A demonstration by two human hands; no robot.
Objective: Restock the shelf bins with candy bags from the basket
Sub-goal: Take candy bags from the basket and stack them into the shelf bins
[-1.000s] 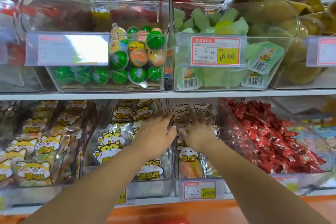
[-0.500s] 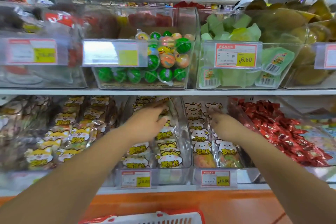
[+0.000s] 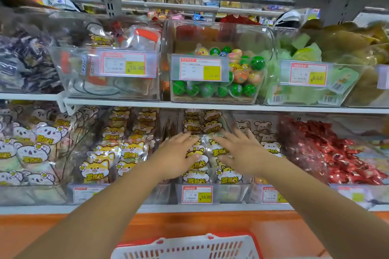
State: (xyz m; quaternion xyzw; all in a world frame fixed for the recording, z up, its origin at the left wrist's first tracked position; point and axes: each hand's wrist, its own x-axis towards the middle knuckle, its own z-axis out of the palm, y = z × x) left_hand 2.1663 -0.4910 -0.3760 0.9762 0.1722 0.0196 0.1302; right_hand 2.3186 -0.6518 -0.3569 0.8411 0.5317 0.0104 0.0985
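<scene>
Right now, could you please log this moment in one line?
left hand: on candy bags | right hand: on candy bags | basket: below hands

On the upper shelf I see green and multicoloured balls, with pale green packets to their right. Loose red wrapped sweets lie lower right. A red-and-yellow price tag below reads 16.80.

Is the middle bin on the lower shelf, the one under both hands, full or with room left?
Full: cat-print bags pack the bin front to back; left hand and right hand lie flat on top.
</scene>
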